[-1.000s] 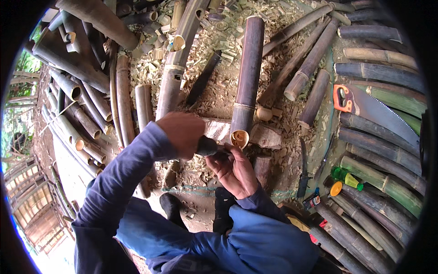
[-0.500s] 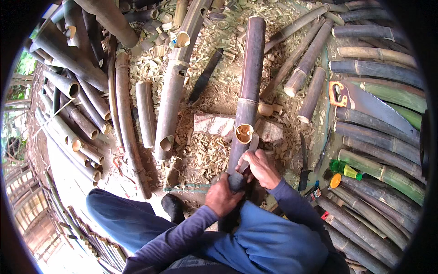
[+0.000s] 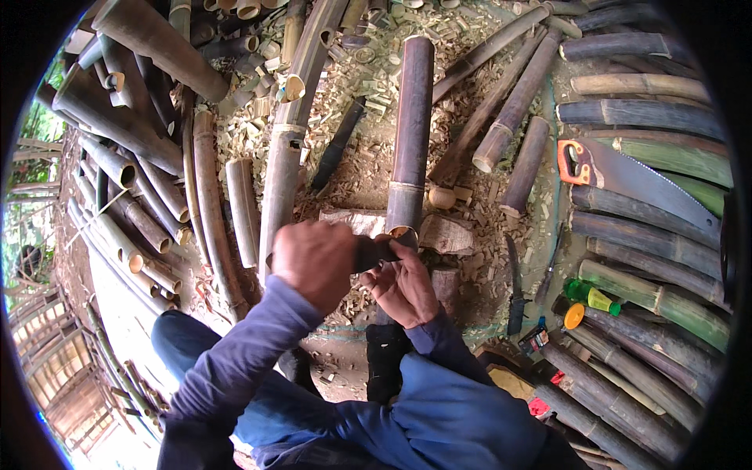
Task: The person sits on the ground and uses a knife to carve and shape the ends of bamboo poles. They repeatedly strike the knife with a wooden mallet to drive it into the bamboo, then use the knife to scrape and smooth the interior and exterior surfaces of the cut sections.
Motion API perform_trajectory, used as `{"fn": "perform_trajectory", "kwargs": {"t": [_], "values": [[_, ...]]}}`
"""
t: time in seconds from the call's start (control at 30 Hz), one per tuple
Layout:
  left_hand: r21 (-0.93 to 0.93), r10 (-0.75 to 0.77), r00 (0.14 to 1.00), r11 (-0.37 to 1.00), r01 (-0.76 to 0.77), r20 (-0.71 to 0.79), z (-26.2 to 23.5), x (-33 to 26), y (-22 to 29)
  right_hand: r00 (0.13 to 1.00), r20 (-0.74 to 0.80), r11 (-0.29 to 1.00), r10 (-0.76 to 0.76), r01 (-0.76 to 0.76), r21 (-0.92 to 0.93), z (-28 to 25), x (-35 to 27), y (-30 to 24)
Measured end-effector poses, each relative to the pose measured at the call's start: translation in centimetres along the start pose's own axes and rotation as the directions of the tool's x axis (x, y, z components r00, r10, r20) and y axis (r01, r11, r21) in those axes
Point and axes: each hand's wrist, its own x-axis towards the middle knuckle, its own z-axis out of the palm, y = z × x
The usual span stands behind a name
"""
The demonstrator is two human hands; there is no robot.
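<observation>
A dark brown bamboo tube point(image 3: 413, 117) stretches away from me, with a cut opening in its near part now partly covered by my hands. My left hand point(image 3: 313, 262), slightly blurred, is closed round a dark-handled knife point(image 3: 371, 253) held crosswise over the tube. Its blade is hidden at this moment. My right hand point(image 3: 406, 287) is at the opening, with its thumb pressed on the knife's right end and its fingers curled beneath. Under the tube lies a pale split wood block point(image 3: 445, 235).
Bamboo tubes point(image 3: 286, 157) lie left of the work, and more poles point(image 3: 650, 113) are stacked at the right. A handsaw point(image 3: 627, 176) with an orange handle rests on them, near a green bottle point(image 3: 589, 294). A machete point(image 3: 515, 286) lies on the chip-strewn ground.
My left hand has risen and moved left, turning the knife crosswise. My right hand has shifted slightly left, with its palm turned upward. The view has shifted, and the opening is now mostly covered.
</observation>
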Motion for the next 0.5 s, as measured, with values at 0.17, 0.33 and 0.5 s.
{"fn": "perform_trajectory", "kwargs": {"t": [0.17,0.33,0.5], "values": [[0.197,0.152,0.985,0.971,-0.134,-0.077,0.1,0.8,4.3,0.994,-0.102,0.998,-0.042,0.046,0.039,-0.7,0.0,0.4],[-0.492,-0.368,0.901,0.755,0.433,0.228,6.6,-6.3,-1.2,0.919,-0.269,0.738,-0.290,0.036,-0.674,2.8,-0.6,2.0],[-0.163,-0.264,0.955,0.945,0.284,0.132,1.2,-1.6,-1.9,0.957,-0.216,0.905,-0.193,0.089,-0.416,3.0,-0.2,1.4]]}}
